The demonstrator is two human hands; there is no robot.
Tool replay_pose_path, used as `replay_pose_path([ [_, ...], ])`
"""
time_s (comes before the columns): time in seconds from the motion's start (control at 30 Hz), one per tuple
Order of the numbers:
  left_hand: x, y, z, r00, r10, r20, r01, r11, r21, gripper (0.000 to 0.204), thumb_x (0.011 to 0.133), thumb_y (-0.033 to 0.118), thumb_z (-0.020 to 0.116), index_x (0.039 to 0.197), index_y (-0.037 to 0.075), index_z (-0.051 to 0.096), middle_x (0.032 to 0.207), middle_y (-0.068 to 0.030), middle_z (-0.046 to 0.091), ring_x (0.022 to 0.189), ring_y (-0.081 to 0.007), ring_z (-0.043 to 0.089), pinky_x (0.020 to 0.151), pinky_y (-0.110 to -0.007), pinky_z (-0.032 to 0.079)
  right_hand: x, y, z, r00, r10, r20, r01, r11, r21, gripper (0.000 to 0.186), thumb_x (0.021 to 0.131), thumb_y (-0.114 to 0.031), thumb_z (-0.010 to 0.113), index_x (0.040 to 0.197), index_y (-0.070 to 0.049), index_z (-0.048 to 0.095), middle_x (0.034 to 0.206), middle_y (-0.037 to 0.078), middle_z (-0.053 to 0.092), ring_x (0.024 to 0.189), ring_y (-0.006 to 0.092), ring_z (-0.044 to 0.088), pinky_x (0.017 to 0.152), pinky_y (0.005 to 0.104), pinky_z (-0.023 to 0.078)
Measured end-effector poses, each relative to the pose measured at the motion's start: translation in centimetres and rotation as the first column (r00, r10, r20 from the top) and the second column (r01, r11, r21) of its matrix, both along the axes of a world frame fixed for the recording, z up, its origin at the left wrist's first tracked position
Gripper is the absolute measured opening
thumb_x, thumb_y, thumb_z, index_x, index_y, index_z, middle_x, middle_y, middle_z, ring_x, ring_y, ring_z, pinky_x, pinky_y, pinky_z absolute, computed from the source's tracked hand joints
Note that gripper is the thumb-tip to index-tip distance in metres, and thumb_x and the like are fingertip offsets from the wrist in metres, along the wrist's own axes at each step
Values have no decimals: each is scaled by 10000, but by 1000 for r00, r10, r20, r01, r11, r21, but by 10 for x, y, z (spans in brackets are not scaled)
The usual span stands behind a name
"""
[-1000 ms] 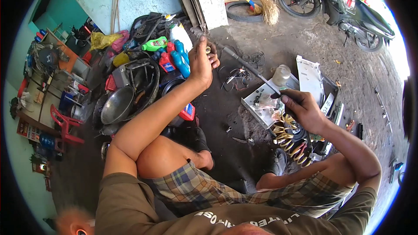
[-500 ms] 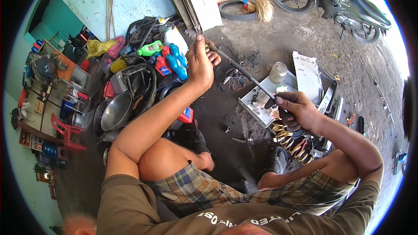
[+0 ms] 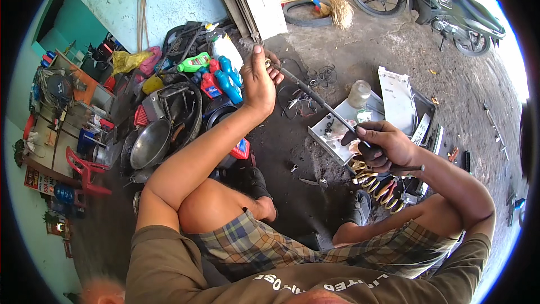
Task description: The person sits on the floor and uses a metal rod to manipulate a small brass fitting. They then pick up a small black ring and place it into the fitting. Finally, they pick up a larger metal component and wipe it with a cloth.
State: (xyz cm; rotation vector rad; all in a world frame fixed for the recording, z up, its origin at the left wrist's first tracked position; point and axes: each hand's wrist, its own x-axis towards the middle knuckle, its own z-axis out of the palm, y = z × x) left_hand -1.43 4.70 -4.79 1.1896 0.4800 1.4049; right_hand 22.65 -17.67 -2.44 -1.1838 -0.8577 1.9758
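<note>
Both my hands grip a long thin metal rod point(image 3: 315, 96), which slants down from left to right; its upper part is dark and thicker, its lower part brighter. My left hand point(image 3: 260, 81) is closed round the upper end, thumb pointing up, and partly hides that end. At the lower end my right hand point(image 3: 388, 142) is closed, its fingers blackened. A short brownish bar point(image 3: 409, 168) sticks out below the right hand; whether it joins the rod is hidden. Beneath the right hand lie a metal tray point(image 3: 328, 149) with small dark parts and a cream coil spring point(image 3: 368, 184).
Oil bottles point(image 3: 228, 85) and a metal bowl point(image 3: 151, 143) crowd the left. A glass jar point(image 3: 359, 94) stands in the tray. Pliers point(image 3: 322, 182) lie between my feet. Farther off are a broom point(image 3: 339, 12), a tyre point(image 3: 306, 16) and a motorbike point(image 3: 458, 14).
My right hand has turned slightly, and the short bar below it has come into sight. My left hand has hardly moved; the rod keeps about the same slant.
</note>
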Motion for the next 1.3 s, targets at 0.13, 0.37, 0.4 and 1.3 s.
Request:
replay_pose_path([
  [0.13, -1, 1, 0, 998, 37, -44, -33, 996, 78, 481, 1142, 474, 503, 881, 75, 569, 711, 10, 486, 596, -63, 437, 525, -252, 404, 3, -1, 0, 988, -3, -153, -11, 996, -92, 390, 1169, -375, 466, 1296, -53, 643, 638, -73, 343, 489, 44, 280, 430, 245, 188],
  [0.37, -8, -3, 0, 959, 198, -205, -149, 961, 231, 493, 1165, 424, 468, 834, 73, 573, 665, 28, 510, 517, -48, 436, 468, -231, 362, -4, -3, 11, 996, -11, 86, 9, 1000, 25, 387, 1162, -377, 491, 1284, -48, 654, 633, -76, 345, 491, 43, 306, 424, 248, 196],
  [0.4, -8, -3, 0, 950, 209, -230, -154, 959, 237, 501, 1166, 423, 464, 824, 75, 573, 653, 34, 504, 506, -47, 434, 464, -232, 359, -6, -4, 11, 991, -23, 135, 16, 999, 48, 384, 1159, -376, 501, 1278, -47, 659, 632, -76, 347, 491, 46, 311, 424, 250, 204],
  [1.3, -13, 8, -5, 995, 86, -58, -84, 996, 35, 527, 1119, 497, 527, 813, 74, 595, 691, -17, 528, 519, -81, 414, 481, -261, 330, -5, 1, 23, 998, 37, -41, -39, 998, -41, 233, 1148, -341, 539, 1142, -118, 605, 651, -93, 333, 494, 32, 287, 411, 224, 207],
])
